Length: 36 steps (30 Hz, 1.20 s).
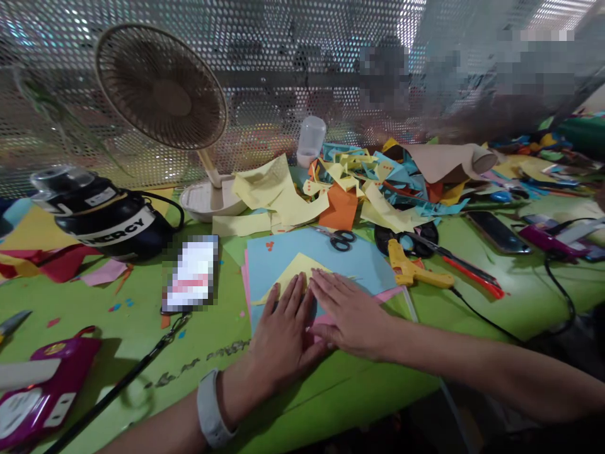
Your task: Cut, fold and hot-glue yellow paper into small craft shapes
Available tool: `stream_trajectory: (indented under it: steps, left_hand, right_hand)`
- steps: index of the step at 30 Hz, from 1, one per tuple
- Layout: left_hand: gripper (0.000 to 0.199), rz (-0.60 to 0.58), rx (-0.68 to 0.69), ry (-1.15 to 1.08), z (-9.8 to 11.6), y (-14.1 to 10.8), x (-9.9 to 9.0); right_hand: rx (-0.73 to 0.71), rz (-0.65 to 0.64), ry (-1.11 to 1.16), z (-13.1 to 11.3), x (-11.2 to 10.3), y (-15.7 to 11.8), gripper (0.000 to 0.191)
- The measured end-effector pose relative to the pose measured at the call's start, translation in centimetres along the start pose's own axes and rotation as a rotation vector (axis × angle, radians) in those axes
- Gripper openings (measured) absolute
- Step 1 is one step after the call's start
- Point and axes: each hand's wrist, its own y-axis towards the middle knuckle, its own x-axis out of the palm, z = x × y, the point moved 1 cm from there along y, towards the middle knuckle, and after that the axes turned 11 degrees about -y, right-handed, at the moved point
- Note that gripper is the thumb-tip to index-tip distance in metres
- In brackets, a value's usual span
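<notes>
Yellow paper [299, 263] lies on a blue sheet [265, 252], with pink paper [245, 284] showing beneath at the edges. My left hand [286, 334] rests flat on the yellow paper, fingers stretched out, a grey band on its wrist. Flat beside it, fingertips near the yellow paper's upper part, is my right hand [350, 315]. Both hands are open and hold nothing; they hide much of the yellow paper. Black-handled scissors [342, 240] lie at the blue sheet's upper edge. A yellow glue gun [418, 271] is just right of the sheets.
A fan [165, 94], a black flask [113, 221] and a lit phone [193, 274] stand or lie on the left. Paper scraps [340, 205] are heaped behind the sheets. Magenta tools [51, 384] lie at both sides; a dark phone [497, 232] is at right.
</notes>
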Motion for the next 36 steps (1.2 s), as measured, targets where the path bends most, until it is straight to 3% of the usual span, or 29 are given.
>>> stream_trajectory:
  steps: [3, 12, 24, 36]
  left_hand:
    - [0.083, 0.032, 0.014, 0.012, -0.1, 0.0, 0.1]
    - [0.084, 0.036, 0.022, 0.024, 0.0, 0.0, 0.0]
    - [0.082, -0.074, -0.061, -0.015, 0.4, 0.2, -0.4]
    - [0.085, -0.11, -0.077, -0.078, 0.2, 0.3, -0.6]
  right_hand:
    - [0.007, -0.037, 0.018, -0.2, 1.1, -0.1, 0.083]
    - [0.032, -0.028, 0.04, 0.3, 1.1, -0.1, 0.085]
    - [0.015, 0.032, 0.002, 0.5, 1.8, -0.3, 0.076]
    - [0.004, 0.027, -0.034, 0.4, 1.7, -0.2, 0.081]
